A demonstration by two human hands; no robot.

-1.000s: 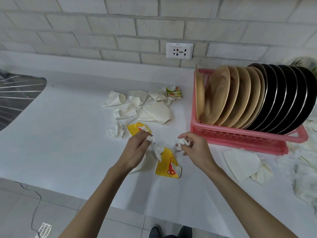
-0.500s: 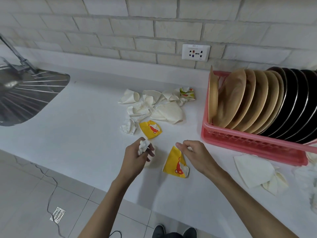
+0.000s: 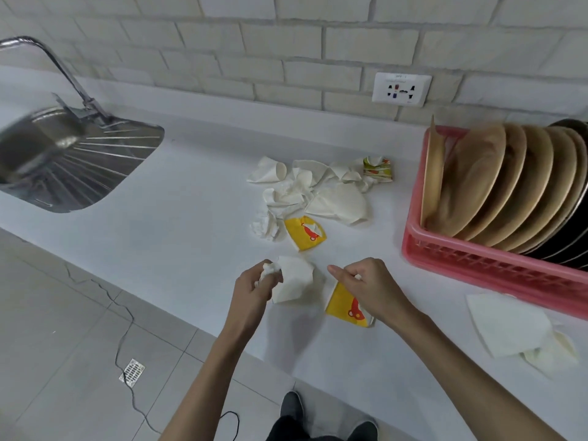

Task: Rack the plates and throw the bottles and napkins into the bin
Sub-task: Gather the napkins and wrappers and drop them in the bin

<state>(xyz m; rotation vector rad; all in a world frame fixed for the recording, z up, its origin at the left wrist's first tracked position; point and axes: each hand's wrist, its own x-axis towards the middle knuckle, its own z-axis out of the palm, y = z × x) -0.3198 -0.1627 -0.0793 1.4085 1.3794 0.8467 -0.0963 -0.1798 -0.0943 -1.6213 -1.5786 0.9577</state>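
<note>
Gathering the litter off the tabletop [image 3: 197, 218], you are working with both hands at its near edge. Your left hand [image 3: 254, 288] is curling round a crumpled white napkin [image 3: 294, 283], bunching it against the palm so that it takes up little room. Your right hand [image 3: 370, 288] is pinching the top corner of a yellow printed napkin [image 3: 345, 308], which is lying on the tabletop under your wrist. A scrap of white seems to be tucked in those fingers too, though the hand is hiding most of it.

Beyond your hands, the napkin pile [image 3: 318, 195] is lying loose in the middle of the tabletop. It has a second yellow napkin [image 3: 304, 232] at its near side and a green-and-orange one [image 3: 378, 168] at its far side, near the pink rack [image 3: 477, 272]. More white napkins [image 3: 509, 326] are lying in front of the rack, to your right. The plates [image 3: 496, 183] are standing on edge in the rack, so that half of the job is looking done.

No bottle and no bin are showing. Judging by that, you are probably filling each hand before carrying the lot to a bin out of view. The sink [image 3: 79, 167] is sitting well apart at your left.
</note>
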